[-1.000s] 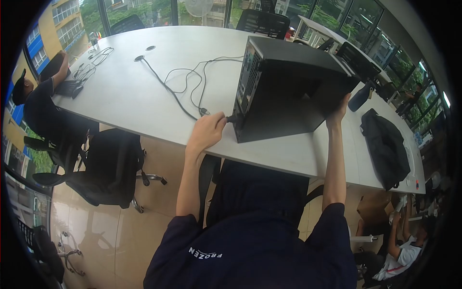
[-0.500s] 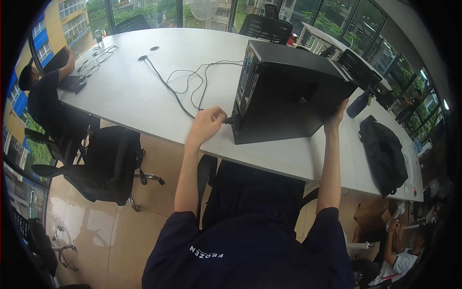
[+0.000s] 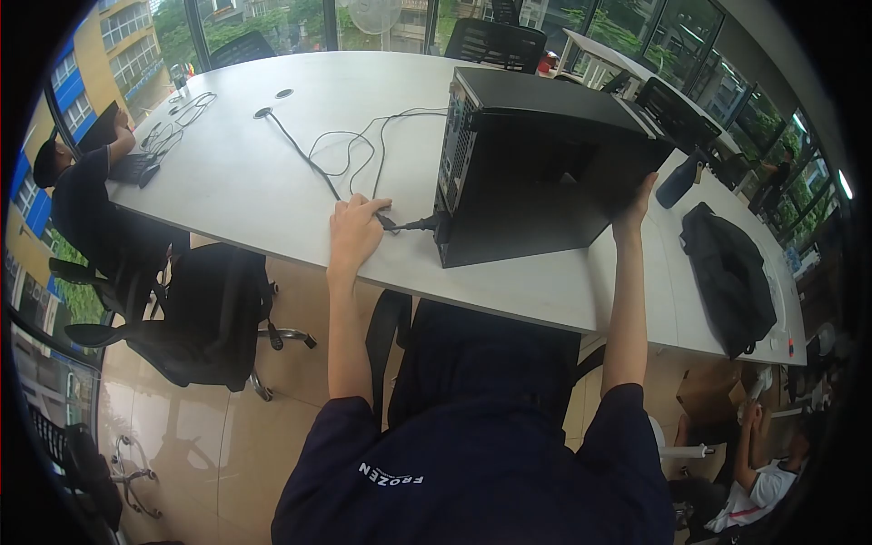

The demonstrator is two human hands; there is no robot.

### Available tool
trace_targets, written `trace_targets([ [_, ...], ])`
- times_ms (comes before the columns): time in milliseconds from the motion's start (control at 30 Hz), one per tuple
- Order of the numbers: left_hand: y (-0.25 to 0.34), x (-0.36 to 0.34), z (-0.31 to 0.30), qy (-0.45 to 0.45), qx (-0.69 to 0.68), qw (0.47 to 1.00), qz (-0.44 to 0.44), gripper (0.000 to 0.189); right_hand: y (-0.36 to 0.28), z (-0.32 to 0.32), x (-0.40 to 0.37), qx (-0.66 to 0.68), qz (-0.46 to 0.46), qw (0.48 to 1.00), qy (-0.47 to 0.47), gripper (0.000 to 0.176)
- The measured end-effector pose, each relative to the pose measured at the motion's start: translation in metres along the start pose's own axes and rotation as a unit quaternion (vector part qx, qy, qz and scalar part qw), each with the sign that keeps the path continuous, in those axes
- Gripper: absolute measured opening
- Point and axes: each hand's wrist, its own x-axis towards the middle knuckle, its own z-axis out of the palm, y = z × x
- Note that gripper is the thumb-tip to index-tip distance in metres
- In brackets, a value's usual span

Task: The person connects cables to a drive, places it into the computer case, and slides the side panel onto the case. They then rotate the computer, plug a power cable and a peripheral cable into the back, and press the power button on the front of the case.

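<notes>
A black computer tower (image 3: 536, 173) stands on the long grey table (image 3: 227, 182), its rear panel facing left. A black cable (image 3: 413, 223) is plugged low into that panel. My left hand (image 3: 354, 229) lies on the table just left of the tower, fingers curled over the black cables where they meet near a loose connector. My right hand (image 3: 634, 207) grips the tower's near right corner, steadying it. More black cables (image 3: 350, 154) loop across the table toward a round port (image 3: 262, 111).
A black backpack (image 3: 729, 277) and a dark bottle (image 3: 678, 184) lie right of the tower. A black office chair (image 3: 204, 313) stands left of me. One person (image 3: 77, 200) sits at the table's left end, another (image 3: 758, 472) low at right.
My left hand has let go of the plug at the tower's rear and slid left along the cable. The tower has turned slightly. My right hand stays on its corner.
</notes>
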Motion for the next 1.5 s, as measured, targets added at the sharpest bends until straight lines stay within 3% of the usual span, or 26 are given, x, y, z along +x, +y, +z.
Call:
trace_targets([
  [233,0.001,0.004,0.014,0.035,0.036,0.998,-0.042,0.046,0.0,0.0,0.001,0.012,0.02,1.0,0.002,0.094],
  [333,0.001,0.005,0.016,0.062,0.047,0.996,-0.044,0.042,0.002,-0.004,0.003,0.016,0.025,1.0,-0.004,0.094],
  [533,0.004,0.006,0.01,0.027,0.031,0.997,-0.066,0.027,0.004,-0.005,0.004,0.009,0.012,1.0,-0.001,0.092],
  [633,-0.01,0.006,0.021,0.061,-0.012,0.997,-0.04,0.022,0.001,-0.001,0.001,0.007,0.011,1.0,0.004,0.091],
  [700,-0.013,0.004,0.024,0.156,-0.004,0.988,0.014,0.017,-0.004,0.005,-0.001,0.006,0.007,1.0,0.001,0.091],
  [933,0.015,0.0,0.004,0.168,-0.021,0.984,0.052,0.014,-0.003,0.004,-0.001,0.009,0.011,1.0,0.002,0.089],
  [1000,0.029,-0.002,-0.005,0.116,-0.153,0.979,0.067,0.015,-0.006,0.008,-0.003,0.009,0.01,1.0,0.0,0.089],
  [1100,0.061,-0.01,-0.013,0.158,-0.237,0.953,0.106,0.015,-0.003,0.006,-0.001,0.011,0.009,1.0,-0.003,0.091],
  [1300,0.087,-0.004,-0.01,0.242,-0.169,0.938,0.18,0.015,-0.002,0.004,0.0,-0.003,0.014,1.0,0.01,0.098],
  [1500,0.09,0.004,-0.012,0.267,-0.16,0.921,0.234,0.02,-0.003,0.005,-0.001,-0.02,0.007,1.0,0.014,0.101],
])
